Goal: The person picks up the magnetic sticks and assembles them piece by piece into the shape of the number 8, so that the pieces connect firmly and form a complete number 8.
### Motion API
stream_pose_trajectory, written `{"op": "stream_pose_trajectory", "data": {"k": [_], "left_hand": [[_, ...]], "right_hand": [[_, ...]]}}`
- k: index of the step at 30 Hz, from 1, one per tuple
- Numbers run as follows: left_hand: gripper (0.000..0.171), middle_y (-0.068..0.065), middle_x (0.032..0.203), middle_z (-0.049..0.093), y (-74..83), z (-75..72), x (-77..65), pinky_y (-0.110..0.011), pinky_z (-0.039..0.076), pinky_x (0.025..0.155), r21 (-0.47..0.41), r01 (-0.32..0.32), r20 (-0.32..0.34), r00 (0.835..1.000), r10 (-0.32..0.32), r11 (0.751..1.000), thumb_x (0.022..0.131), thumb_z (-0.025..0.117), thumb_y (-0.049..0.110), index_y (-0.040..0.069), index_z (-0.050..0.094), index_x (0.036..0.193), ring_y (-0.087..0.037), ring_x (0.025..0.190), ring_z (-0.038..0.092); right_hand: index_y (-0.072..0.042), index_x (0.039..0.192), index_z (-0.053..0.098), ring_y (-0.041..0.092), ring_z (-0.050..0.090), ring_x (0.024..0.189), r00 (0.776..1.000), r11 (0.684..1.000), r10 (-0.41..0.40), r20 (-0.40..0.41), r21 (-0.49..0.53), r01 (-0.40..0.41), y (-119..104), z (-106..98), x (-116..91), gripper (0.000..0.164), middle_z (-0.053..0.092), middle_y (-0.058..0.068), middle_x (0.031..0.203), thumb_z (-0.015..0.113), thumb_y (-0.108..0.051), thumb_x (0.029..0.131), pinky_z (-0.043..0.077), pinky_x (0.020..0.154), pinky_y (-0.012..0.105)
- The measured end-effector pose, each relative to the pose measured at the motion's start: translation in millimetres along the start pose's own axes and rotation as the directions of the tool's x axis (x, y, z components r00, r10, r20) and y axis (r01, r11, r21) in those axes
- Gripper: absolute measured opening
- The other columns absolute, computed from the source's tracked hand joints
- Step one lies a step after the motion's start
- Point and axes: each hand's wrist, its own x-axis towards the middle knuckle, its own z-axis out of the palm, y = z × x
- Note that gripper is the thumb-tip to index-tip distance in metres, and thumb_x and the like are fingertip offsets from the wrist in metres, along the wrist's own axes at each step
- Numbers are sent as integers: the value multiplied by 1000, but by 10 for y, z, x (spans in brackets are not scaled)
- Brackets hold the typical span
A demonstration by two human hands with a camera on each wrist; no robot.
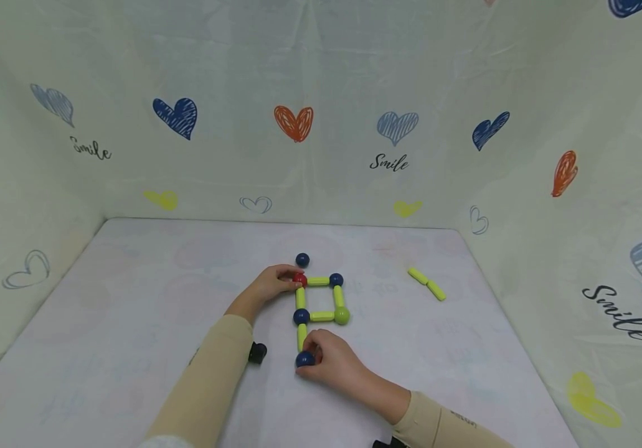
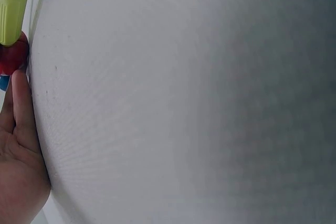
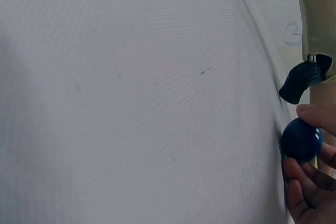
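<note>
A flat frame of yellow-green rods (image 1: pixel 322 316) and balls lies on the table. Its square has a red ball (image 1: pixel 300 280), a green ball (image 1: pixel 342 315) and two blue balls at the corners. From the near left corner another rod (image 1: pixel 302 337) runs toward me to a blue ball (image 1: pixel 305 359). My left hand (image 1: pixel 271 283) holds the red ball between thumb and fingers; the left wrist view shows its fingers against the red ball (image 2: pixel 14 56). My right hand (image 1: pixel 334 361) pinches the near blue ball, also seen as a blue ball (image 3: pixel 301 140) in the right wrist view.
A loose blue ball (image 1: pixel 302 260) sits just beyond the red one. Two loose yellow-green rods (image 1: pixel 426 284) lie end to end on the right of the white table (image 1: pixel 130 323). A heart-printed curtain (image 1: pixel 343 174) stands behind the table and at both sides.
</note>
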Motion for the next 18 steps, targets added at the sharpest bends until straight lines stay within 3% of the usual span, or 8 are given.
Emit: {"op": "stream_pose_trajectory", "data": {"k": [7,18], "left_hand": [[35,-9,127,59,18,0,-20,-41,43,96,3,-11,0,1000,11,1000,89,73,17,16,68,124,-26,107,51],[37,-8,128,59,36,24,-28,-43,41,100,13,12,-10,1000,-12,1000,89,73,18,17,66,125,-27,111,51]], "right_hand": [[-17,98,61,7,54,72,1000,1000,5,-10,17,-5,4,-52,-18,33,56,-10,87,84,-25,77,48,62,23],[-8,104,64,14,58,81,988,1000,-22,-151,-17,20,83,-362,-38,32,62,0,96,81,-23,81,49,67,26]]}}
